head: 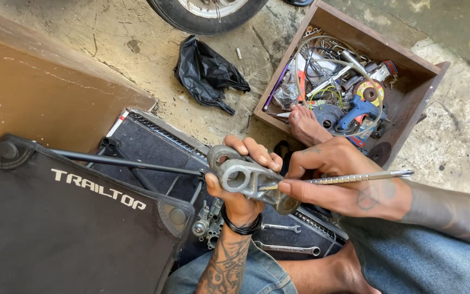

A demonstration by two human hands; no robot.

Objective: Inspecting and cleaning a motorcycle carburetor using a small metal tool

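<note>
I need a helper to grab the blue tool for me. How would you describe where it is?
Look in the open wooden box on the concrete floor. Among the tangled cables and metal parts lies the blue pistol-shaped tool, the only bright blue thing there.

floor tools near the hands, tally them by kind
Grey metal link part, in left hand: 1
Thin metal rod, in right hand: 1
Wrenches on the black mat: 2
Carburettor: 1
Total: 5
</note>
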